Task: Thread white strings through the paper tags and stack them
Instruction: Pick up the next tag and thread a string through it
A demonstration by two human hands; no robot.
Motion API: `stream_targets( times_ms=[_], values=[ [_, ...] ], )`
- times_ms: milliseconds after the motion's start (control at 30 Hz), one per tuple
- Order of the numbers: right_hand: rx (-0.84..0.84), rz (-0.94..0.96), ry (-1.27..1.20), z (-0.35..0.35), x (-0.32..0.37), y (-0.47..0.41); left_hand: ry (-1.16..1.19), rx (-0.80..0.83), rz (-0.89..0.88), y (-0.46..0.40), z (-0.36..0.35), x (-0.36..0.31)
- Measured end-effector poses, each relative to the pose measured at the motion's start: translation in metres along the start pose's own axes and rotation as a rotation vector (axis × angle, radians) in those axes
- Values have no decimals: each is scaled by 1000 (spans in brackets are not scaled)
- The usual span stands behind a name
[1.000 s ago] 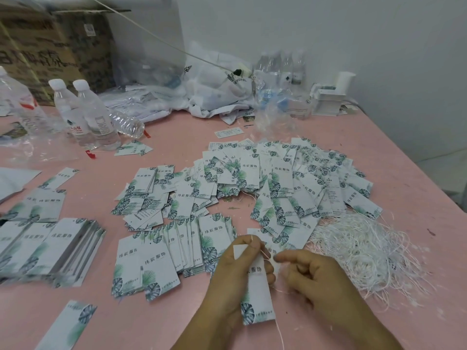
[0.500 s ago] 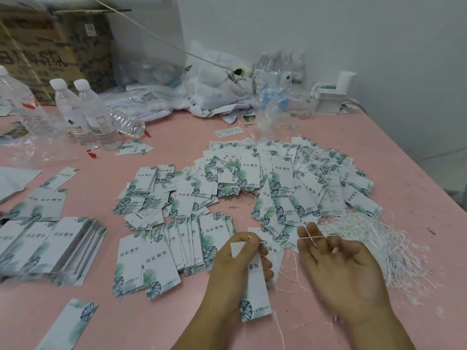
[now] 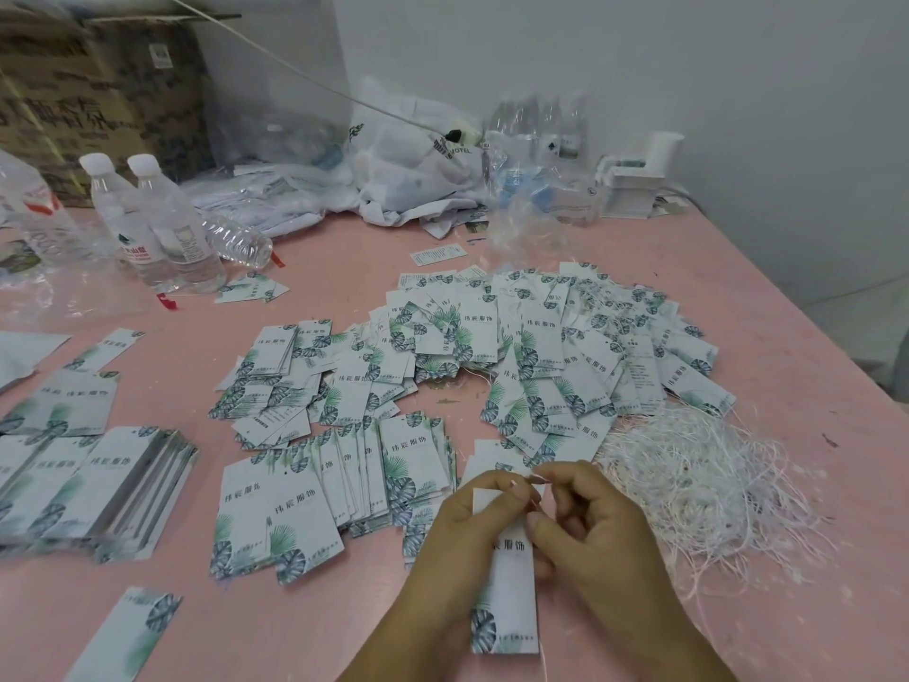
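On the pink table (image 3: 738, 307), left hand (image 3: 462, 529) fingers grip a paper tag (image 3: 509, 598); right hand (image 3: 597, 539) fingers pinch a white string (image 3: 538, 479).

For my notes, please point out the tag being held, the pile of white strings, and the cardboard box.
held paper tag (image 3: 511, 598), head view, lower face.
pile of white strings (image 3: 698, 479), head view, middle.
cardboard box (image 3: 98, 91), head view, front.

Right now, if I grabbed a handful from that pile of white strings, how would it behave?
Probably floppy: the strings lie in loose curls. Likely very light, being so thin. They look tangled, so a handful might drag neighbours along, and stray ends already trail over the table.
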State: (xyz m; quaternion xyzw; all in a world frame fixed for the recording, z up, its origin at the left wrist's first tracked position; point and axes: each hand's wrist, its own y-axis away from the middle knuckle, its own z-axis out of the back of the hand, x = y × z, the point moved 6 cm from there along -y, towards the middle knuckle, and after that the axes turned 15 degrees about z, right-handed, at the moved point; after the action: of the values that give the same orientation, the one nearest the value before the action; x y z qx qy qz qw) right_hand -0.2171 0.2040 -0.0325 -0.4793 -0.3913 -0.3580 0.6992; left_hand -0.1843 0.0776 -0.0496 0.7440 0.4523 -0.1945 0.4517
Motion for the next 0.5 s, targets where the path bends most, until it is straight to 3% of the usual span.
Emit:
stream_targets(
  times_ms=[500],
  values=[
    [-43,264,275,0,23,-4,0,-14,71,3,-1,1]
  ],
)
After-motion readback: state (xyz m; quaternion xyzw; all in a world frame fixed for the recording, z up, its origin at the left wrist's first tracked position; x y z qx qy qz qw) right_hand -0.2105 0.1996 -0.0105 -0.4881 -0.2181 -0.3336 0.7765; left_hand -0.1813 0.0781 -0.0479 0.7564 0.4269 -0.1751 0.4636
